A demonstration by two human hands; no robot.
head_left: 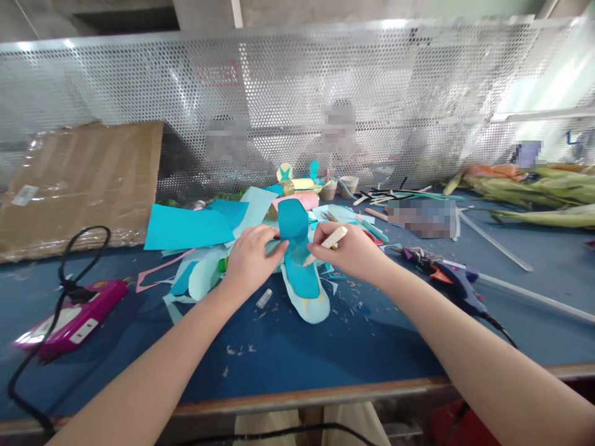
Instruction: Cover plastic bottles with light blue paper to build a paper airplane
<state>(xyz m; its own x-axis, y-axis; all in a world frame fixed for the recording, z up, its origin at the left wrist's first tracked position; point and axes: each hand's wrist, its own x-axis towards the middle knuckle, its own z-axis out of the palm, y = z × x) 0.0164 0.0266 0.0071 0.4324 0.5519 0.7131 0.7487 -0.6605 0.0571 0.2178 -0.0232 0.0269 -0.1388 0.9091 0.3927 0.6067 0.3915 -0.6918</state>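
In front of me a turquoise foot-shaped cut-out lies over a longer pale blue sole-shaped piece, whose rounded end sticks out below it. The cut-out's upper end stands bent upward. My left hand grips the turquoise piece at its left edge between thumb and fingers. My right hand is closed around a cream pen-like stick, its tip down at the turquoise surface; I cannot tell its exact kind. A small clear piece lies beside my left wrist.
Turquoise sheets and scraps are heaped behind my hands. A glue gun lies at right, a magenta power strip with black cable at left. Cardboard leans on the perforated metal screen. Corn husks lie far right.
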